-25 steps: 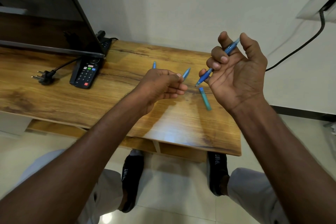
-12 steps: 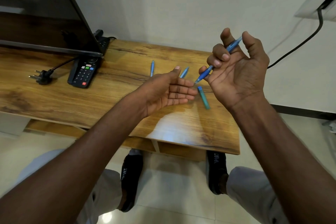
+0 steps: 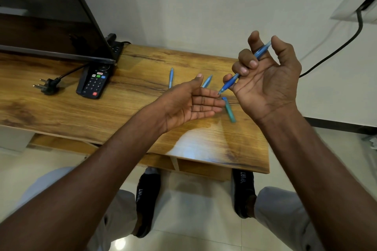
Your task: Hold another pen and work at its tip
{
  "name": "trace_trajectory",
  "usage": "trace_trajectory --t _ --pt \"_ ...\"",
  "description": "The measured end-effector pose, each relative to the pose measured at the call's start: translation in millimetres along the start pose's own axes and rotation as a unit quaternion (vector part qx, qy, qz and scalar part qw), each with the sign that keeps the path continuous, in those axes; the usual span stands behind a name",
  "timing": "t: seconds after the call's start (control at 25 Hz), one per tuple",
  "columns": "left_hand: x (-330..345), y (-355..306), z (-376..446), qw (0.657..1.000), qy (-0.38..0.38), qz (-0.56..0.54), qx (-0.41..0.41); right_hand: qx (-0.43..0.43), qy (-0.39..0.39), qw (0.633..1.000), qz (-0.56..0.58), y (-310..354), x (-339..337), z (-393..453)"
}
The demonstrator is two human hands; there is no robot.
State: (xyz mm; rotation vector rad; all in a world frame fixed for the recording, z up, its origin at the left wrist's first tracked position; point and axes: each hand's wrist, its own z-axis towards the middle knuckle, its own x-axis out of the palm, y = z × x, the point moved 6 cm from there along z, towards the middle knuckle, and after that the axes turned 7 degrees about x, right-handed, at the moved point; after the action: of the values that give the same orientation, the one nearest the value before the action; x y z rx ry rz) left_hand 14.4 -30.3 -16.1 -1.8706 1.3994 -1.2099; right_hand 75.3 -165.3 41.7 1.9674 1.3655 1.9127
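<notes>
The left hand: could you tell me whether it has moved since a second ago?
Yes. The left hand has opened flat and reached rightward over the table, towards the teal pen.

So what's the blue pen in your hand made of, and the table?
The blue pen held in the right hand looks like plastic: its upper barrel is see-through and glossy, and the darker grip near the tip may be rubber. The table shows brown wood grain under a shiny finish that reflects light; real wood or a printed laminate, I can't tell.
</notes>
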Motion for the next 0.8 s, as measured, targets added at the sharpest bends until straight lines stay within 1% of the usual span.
trace_trajectory --t 0.36,0.52,0.8 --pt "0.8 0.2 -0.3 1.0 0.002 -0.002 0.0 -0.018 0.003 0.999 -0.032 1.6 4.8 -0.6" --pt "1.4 0.6 -0.6 1.0 0.001 -0.001 0.0 -0.015 0.015 0.999 -0.023 1.7 6.7 -1.4" --pt "3.2 0.1 -1.0 1.0 0.002 -0.003 -0.002 -0.016 0.008 1.0 -0.017 2.3 5.0 -1.0"
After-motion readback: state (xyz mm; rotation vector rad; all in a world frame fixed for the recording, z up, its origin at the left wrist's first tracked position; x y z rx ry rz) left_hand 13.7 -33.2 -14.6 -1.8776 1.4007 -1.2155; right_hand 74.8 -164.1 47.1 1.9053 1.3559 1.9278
